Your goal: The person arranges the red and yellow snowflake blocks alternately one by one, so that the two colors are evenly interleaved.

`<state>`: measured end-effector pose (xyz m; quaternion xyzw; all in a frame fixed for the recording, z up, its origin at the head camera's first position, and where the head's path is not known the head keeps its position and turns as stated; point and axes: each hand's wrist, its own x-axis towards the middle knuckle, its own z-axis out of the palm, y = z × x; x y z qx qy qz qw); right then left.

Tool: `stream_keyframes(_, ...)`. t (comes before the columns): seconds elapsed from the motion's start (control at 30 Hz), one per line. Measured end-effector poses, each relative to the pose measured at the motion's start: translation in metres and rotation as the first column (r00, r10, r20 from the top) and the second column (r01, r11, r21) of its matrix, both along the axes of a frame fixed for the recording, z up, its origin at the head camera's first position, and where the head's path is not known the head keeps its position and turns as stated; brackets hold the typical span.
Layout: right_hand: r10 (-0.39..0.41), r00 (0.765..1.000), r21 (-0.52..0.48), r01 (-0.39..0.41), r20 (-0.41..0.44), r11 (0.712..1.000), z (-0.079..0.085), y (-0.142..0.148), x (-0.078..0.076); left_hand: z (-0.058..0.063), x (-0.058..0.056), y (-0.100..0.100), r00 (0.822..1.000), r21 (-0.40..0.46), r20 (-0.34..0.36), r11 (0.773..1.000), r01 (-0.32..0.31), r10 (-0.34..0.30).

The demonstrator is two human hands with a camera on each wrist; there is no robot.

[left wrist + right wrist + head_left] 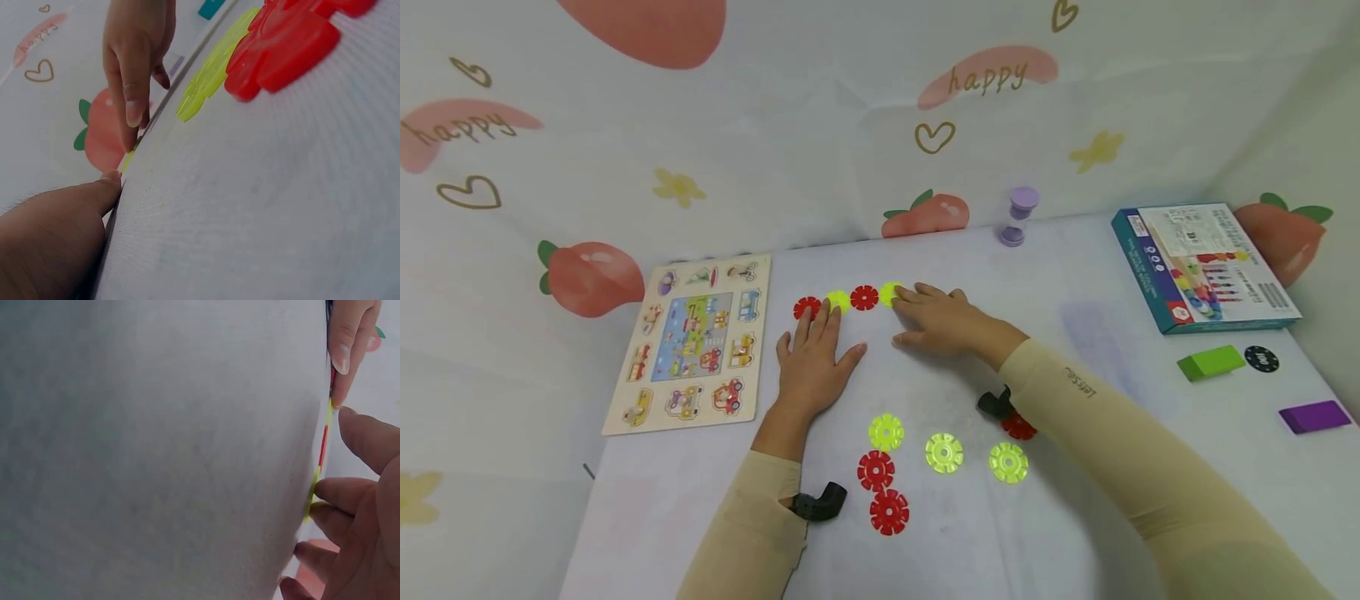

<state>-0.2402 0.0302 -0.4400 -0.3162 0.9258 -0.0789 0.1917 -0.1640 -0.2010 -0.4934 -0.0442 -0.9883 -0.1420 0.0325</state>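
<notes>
Across the far middle of the table in the head view runs a row of flat notched discs: red [806, 307], yellow-green [842, 298], red [864, 297] and yellow-green [887, 292]. My left hand [811, 371] lies with straight fingers at the row's left end, fingertips touching the first two discs. At the other end, my right hand [942, 320] rests its extended fingertips on the last yellow-green disc, partly hiding it. The right wrist view shows the row edge-on, with the right fingers [337, 494] against a yellow-green edge.
Nearer me lie loose discs, among them a yellow-green one [943, 452] and a red one [890, 512]; another red disc [1019, 428] is partly under my right sleeve. A wooden puzzle board [760, 333] stands left, a purple hourglass [1019, 215] behind, a box [1210, 267] and blocks [1212, 363] right.
</notes>
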Motion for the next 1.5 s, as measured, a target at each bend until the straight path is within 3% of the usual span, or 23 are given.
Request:
stream_keyframes(0.2, -0.037, 0.999, -0.117, 0.039, 0.023, 0.992, 0.005, 0.009, 0.005, 0.001, 0.002, 0.0, 1.0, 0.003, 0.011, 1.0, 0.0, 0.0)
stream_keyframes(0.3, -0.085, 0.994, -0.288, 0.102, 0.069, 0.952, 0.013, 0.025, 0.015, 0.001, 0.003, -0.002, 1.0, -0.001, 0.01, 1.0, -0.005, 0.005)
stream_keyframes(0.37, -0.1, 0.986, -0.433, 0.148, 0.13, 0.889, 0.02, 0.04, 0.025, 0.001, 0.003, -0.003, 1.0, 0.0, 0.009, 1.0, -0.007, 0.007)
stream_keyframes(0.47, -0.08, 0.968, -0.622, 0.216, 0.238, 0.753, 0.027, 0.068, 0.045, 0.002, 0.004, -0.005, 1.0, 0.003, 0.01, 1.0, -0.01, 0.01)
stream_keyframes(0.57, -0.042, 0.94, -0.73, 0.29, 0.337, 0.619, 0.021, 0.098, 0.065, 0.002, 0.004, -0.007, 1.0, 0.002, 0.016, 1.0, -0.016, 0.016)
stream_keyframes(0.67, -0.05, 0.912, -0.754, 0.366, 0.407, 0.545, 0.0, 0.131, 0.085, 0.003, 0.005, -0.006, 0.999, 0.013, 0.029, 1.0, -0.013, 0.013)
stream_keyframes(0.77, -0.056, 0.897, -0.763, 0.403, 0.438, 0.505, -0.02, 0.157, 0.101, 0.001, 0.005, -0.007, 1.0, 0.015, 0.029, 1.0, -0.009, 0.009)
stream_keyframes(0.83, -0.051, 0.904, -0.766, 0.389, 0.425, 0.512, -0.029, 0.167, 0.107, 0.0, 0.004, -0.008, 1.0, 0.014, 0.02, 1.0, -0.012, 0.012)
stream_keyframes(0.87, -0.052, 0.912, -0.761, 0.37, 0.407, 0.532, -0.032, 0.169, 0.11, -0.001, 0.004, -0.008, 1.0, 0.012, 0.015, 1.0, -0.014, 0.014)
stream_keyframes(0.9, -0.058, 0.922, -0.752, 0.347, 0.383, 0.561, -0.034, 0.17, 0.112, -0.001, 0.003, -0.008, 1.0, 0.009, 0.009, 1.0, -0.017, 0.017)
stream_keyframes(1.03, -0.112, 0.969, -0.623, 0.227, 0.219, 0.749, -0.035, 0.168, 0.12, -0.003, 0.002, -0.007, 1.0, 0.021, 0.009, 1.0, -0.008, 0.008)
stream_keyframes(1.07, -0.122, 0.975, -0.589, 0.208, 0.183, 0.781, -0.035, 0.167, 0.122, -0.004, 0.001, -0.006, 1.0, 0.023, 0.011, 1.0, -0.005, 0.005)
stream_keyframes(1.13, -0.133, 0.981, -0.547, 0.19, 0.142, 0.815, -0.034, 0.165, 0.124, -0.004, 0.001, -0.005, 1.0, 0.029, 0.009, 1.0, 0.0, 0.0)
stream_keyframes(1.27, -0.148, 0.976, -0.541, 0.211, 0.157, 0.814, -0.029, 0.162, 0.128, -0.003, 0.001, -0.003, 1.0, 0.028, 0.005, 1.0, -0.002, 0.001)
stream_keyframes(1.5, -0.187, 0.934, -0.543, 0.331, 0.303, 0.772, -0.021, 0.158, 0.126, 0.0, 0.001, 0.001, 1.0, 0.027, 0.005, 1.0, 0.01, -0.01)
